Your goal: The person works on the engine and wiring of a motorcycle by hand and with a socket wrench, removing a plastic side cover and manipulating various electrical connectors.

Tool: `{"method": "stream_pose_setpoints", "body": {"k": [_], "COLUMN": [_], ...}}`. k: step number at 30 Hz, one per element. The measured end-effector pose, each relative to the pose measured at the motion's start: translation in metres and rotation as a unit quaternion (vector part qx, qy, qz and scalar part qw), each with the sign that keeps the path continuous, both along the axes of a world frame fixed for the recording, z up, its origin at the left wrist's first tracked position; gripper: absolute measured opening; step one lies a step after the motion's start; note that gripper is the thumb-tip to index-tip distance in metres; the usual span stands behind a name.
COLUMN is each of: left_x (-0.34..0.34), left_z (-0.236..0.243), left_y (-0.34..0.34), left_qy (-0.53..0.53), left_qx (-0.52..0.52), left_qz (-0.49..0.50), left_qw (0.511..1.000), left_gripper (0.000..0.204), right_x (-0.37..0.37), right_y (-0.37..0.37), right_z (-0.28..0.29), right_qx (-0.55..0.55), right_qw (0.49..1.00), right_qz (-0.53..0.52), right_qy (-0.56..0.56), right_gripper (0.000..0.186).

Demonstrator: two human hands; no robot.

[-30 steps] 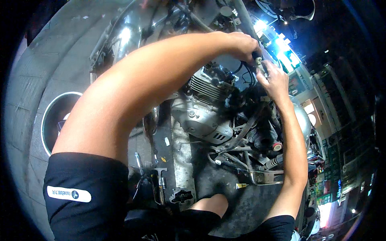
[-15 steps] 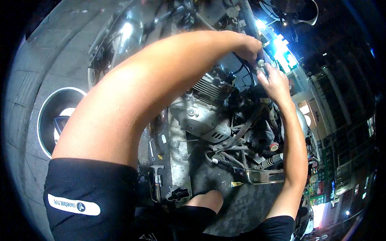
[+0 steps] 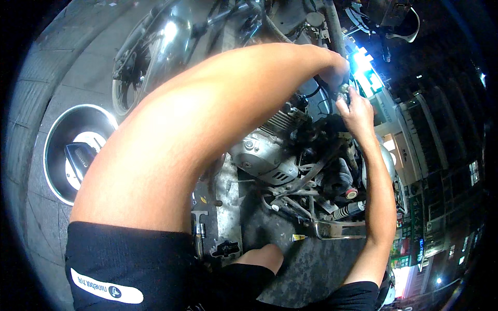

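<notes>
My left arm reaches far across to the upper right, over the partly stripped motorcycle (image 3: 259, 155). Its hand, my left hand (image 3: 336, 71), bends down beside the dark frame tube, its fingers mostly hidden. Just below it, my right hand (image 3: 359, 113) is closed, thumb and index finger pinching a small pale, metallic-looking piece (image 3: 343, 92); its exact kind is too small to tell. The two hands almost meet at this piece. Below them are the finned engine (image 3: 262, 155), dark hoses and cables.
A round metal basin (image 3: 52, 150) with a white disc and a dark part stands at the left. Hammer-like tool (image 3: 199, 215), a small yellow tube (image 3: 299, 237) and a coil-spring shock absorber (image 3: 347, 210) lie lower down. Lit shopfronts (image 3: 369, 72) glow at the right.
Both hands have shifted slightly right and down in the picture, staying together at the small piece. The view has moved a little, showing more of the basin.
</notes>
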State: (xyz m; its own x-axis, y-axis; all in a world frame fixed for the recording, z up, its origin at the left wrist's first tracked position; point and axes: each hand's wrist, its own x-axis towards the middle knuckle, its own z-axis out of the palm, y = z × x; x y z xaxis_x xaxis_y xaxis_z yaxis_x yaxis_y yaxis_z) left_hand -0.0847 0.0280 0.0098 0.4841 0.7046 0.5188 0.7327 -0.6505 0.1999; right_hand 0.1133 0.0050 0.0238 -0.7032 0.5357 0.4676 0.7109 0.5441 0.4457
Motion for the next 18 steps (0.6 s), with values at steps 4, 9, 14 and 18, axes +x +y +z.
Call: {"method": "stream_pose_setpoints", "body": {"k": [4,9,14,18], "left_x": [0.003,0.000,0.002,0.000], "left_z": [-0.003,-0.009,-0.019,-0.026], "left_y": [-0.004,-0.006,0.001,0.002], "left_qy": [0.010,0.037,0.016,-0.013], "left_qx": [0.015,0.067,0.144,0.192], "left_qz": [0.047,0.044,0.005,-0.026], "left_qw": [0.999,0.996,0.989,0.981], "left_gripper": [0.045,0.052,0.043,0.040], "right_x": [0.002,0.007,0.024,0.025], "right_y": [0.006,0.017,0.030,0.028], "right_z": [-0.002,-0.001,-0.004,-0.004], "right_qx": [0.004,-0.012,-0.026,-0.039], "right_qw": [0.999,0.995,0.987,0.980], "right_qz": [0.037,0.099,0.153,0.188], "right_qy": [0.021,0.028,0.039,0.052], "right_gripper": [0.036,0.031,0.028,0.029]}}
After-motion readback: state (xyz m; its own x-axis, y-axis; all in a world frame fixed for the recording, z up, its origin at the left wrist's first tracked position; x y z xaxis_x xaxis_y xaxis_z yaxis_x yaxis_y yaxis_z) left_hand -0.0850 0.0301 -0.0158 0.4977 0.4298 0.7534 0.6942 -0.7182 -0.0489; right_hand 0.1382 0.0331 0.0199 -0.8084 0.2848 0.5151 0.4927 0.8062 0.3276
